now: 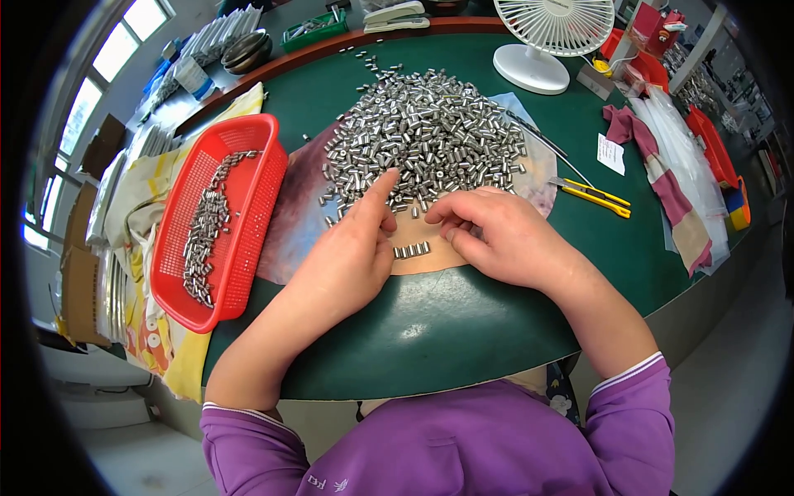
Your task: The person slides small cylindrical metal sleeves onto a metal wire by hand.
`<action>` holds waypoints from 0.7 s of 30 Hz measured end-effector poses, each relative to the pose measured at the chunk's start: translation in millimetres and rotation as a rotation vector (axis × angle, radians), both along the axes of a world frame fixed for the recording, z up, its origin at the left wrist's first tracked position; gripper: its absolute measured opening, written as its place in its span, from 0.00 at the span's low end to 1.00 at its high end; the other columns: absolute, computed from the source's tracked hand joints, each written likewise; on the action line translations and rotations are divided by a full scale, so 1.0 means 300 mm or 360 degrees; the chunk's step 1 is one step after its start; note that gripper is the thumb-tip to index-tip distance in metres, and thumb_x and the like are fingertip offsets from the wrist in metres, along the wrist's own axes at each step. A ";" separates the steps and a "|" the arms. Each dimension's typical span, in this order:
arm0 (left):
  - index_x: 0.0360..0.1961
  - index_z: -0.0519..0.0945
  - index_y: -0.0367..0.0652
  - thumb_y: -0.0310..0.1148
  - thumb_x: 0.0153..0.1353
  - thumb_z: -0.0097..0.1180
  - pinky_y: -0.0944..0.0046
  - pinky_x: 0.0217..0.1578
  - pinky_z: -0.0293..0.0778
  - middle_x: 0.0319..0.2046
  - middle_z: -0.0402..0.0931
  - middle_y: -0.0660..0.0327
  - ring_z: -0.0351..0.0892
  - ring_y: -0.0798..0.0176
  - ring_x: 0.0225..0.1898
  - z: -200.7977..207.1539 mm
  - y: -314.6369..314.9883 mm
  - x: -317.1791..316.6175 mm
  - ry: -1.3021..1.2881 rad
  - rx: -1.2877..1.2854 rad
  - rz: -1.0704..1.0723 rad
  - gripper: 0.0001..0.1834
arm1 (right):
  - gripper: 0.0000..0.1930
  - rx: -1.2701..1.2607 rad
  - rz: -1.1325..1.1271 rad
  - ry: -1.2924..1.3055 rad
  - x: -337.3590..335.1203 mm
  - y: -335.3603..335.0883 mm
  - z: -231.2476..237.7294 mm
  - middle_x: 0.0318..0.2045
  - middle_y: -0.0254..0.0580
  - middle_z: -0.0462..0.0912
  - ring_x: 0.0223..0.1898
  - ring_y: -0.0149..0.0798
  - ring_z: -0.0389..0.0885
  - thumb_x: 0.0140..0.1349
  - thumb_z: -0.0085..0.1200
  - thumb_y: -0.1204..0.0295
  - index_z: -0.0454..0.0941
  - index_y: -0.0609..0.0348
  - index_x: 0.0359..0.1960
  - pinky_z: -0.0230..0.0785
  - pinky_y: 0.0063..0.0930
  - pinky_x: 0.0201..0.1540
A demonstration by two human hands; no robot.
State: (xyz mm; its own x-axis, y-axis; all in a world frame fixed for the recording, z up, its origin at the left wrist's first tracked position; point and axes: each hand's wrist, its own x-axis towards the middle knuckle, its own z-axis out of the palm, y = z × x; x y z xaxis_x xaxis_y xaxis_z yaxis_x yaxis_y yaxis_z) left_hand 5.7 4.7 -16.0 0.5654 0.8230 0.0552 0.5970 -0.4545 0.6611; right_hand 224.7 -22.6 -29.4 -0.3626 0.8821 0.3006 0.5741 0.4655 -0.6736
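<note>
A large heap of small shiny metal cylinders (426, 132) lies on a round, picture-printed mat (298, 202). At its near edge is my left hand (361, 240), index finger stretched out to the cylinders and the other fingers partly hidden. My right hand (496, 231) is opposite, its fingers bent and thumb apart from the index finger, with nothing visible between them. One loose cylinder (415, 212) lies between the hands. Just below it, a short row of several cylinders (411, 250) lies side by side on the tan part of the mat.
A red perforated basket (269, 178) holding more cylinders stands at the left on a patterned cloth (178, 364). A white fan (533, 70) stands at the back right of the green table (413, 347). Yellow-handled tool (595, 197), tweezers (550, 145) and a striped cloth (670, 198) lie right.
</note>
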 end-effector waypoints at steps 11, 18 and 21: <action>0.69 0.54 0.41 0.16 0.58 0.51 0.68 0.43 0.72 0.39 0.72 0.58 0.74 0.67 0.37 -0.035 -0.010 0.035 -0.0371 -0.0085 -0.0193 0.37 | 0.07 -0.0006 -0.0090 -0.0206 0.024 -0.006 0.005 0.31 0.41 0.82 0.37 0.43 0.80 0.54 0.59 0.73 0.83 0.57 0.35 0.72 0.36 0.42; 0.67 0.60 0.40 0.18 0.56 0.57 0.69 0.39 0.74 0.35 0.76 0.61 0.76 0.68 0.34 -0.030 -0.010 0.040 -0.0214 -0.0159 -0.0022 0.36 | 0.07 -0.0029 -0.0083 -0.0136 0.013 -0.002 -0.007 0.28 0.40 0.82 0.36 0.43 0.80 0.52 0.63 0.71 0.84 0.56 0.33 0.72 0.36 0.41; 0.64 0.63 0.39 0.20 0.54 0.60 0.70 0.36 0.74 0.32 0.77 0.63 0.76 0.70 0.31 -0.032 -0.014 0.051 -0.0207 -0.0152 0.0032 0.35 | 0.07 0.0017 -0.0074 -0.0191 0.007 0.003 -0.029 0.28 0.39 0.81 0.36 0.42 0.80 0.52 0.63 0.70 0.84 0.55 0.32 0.72 0.36 0.41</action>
